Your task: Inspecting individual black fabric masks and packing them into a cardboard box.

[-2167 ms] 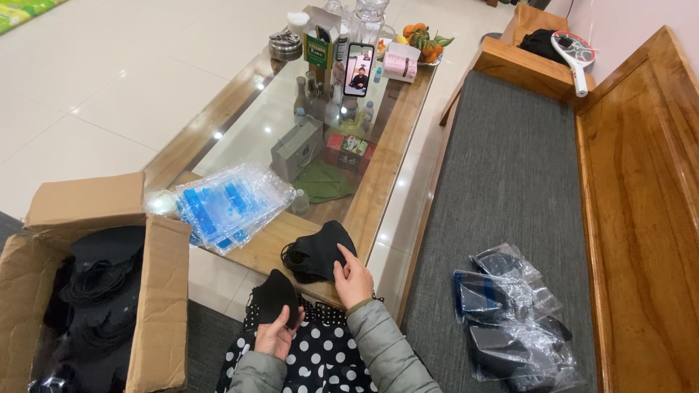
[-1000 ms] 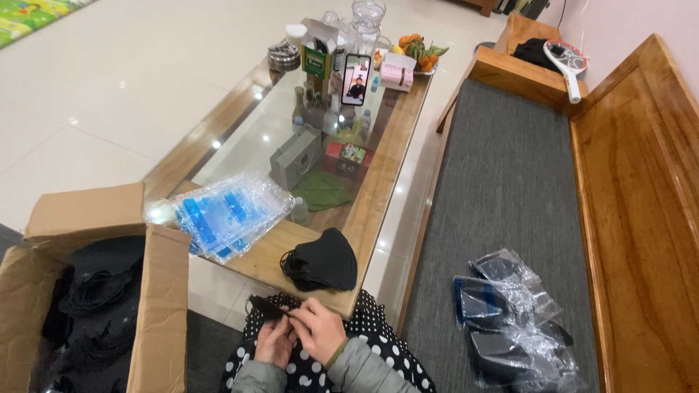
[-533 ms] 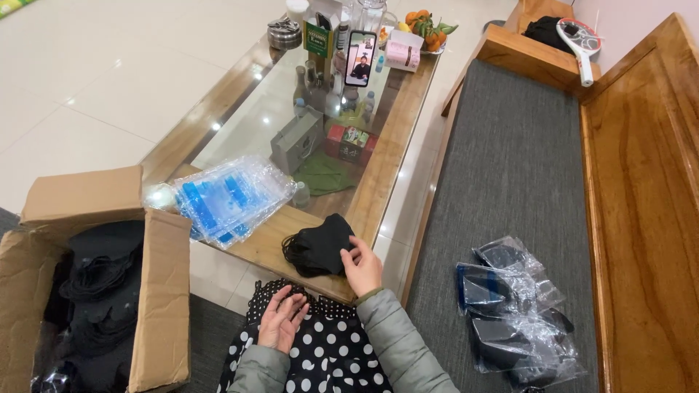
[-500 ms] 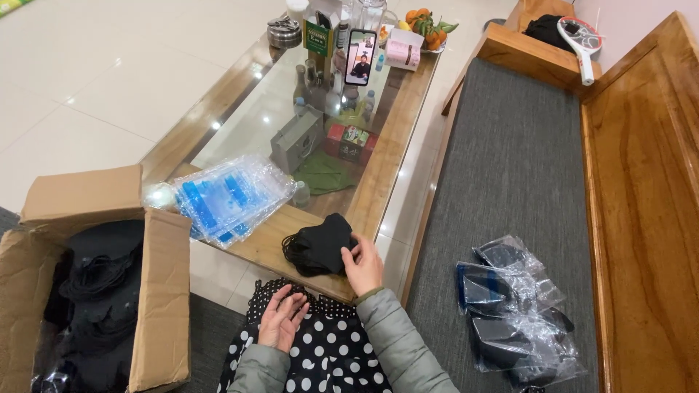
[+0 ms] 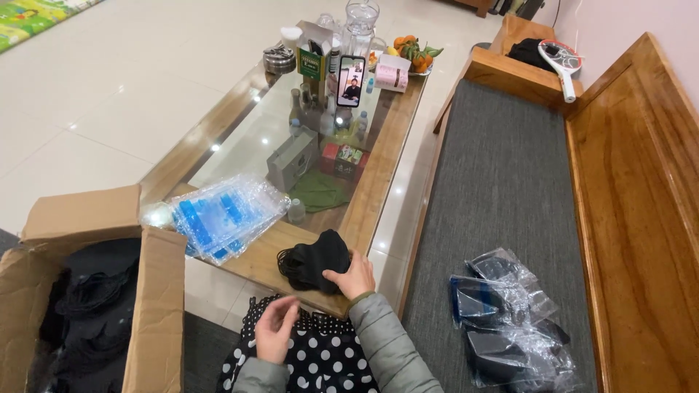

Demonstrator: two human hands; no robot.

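A stack of black face masks (image 5: 314, 260) is seen at the near wooden edge of the glass-topped surface (image 5: 240, 138). The right hand (image 5: 354, 274) is laid on the near right side of the stack, its fingers (image 5: 336, 276) spread flat against the fabric rather than closed around it. The left hand (image 5: 275, 329) is held above the polka-dot lap (image 5: 320, 360), empty, with fingers loosely apart and slightly curled. Just left of the stack, a pile of clear plastic packets with blue panels (image 5: 222, 216) is spread on the surface. An open cardboard box (image 5: 109, 291) holding dark items stands on the floor at the left. On the grey bench cushion (image 5: 502, 189), to the right, several clear bags of dark contents (image 5: 506, 327) are heaped. At the far end of the surface, an upright phone (image 5: 351, 81), a small pink box (image 5: 392, 73) and a tall green-labelled carton (image 5: 312, 60) are grouped.
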